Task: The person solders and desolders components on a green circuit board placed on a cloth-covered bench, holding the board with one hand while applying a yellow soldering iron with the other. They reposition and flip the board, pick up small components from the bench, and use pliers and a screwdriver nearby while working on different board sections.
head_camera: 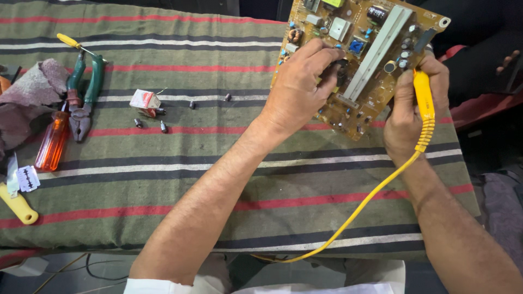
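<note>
A tan circuit board (376,32) with capacitors, a blue part and a long grey heat sink stands tilted up at the top right. My left hand (299,90) grips its left side, thumb and fingers pinching near a dark part. My right hand (414,111) is closed on a yellow-handled soldering iron (424,103), held against the board's right edge. Its yellow cord (359,209) trails down across the cloth towards my lap.
A green, red and white striped cloth (163,185) covers the table. At the left lie green-handled pliers (84,95), an orange screwdriver (52,142), a razor blade (28,178), a yellow handle (19,207) and a rag (32,87). Small screws (162,126) and a little red-white box (145,100) lie mid-left.
</note>
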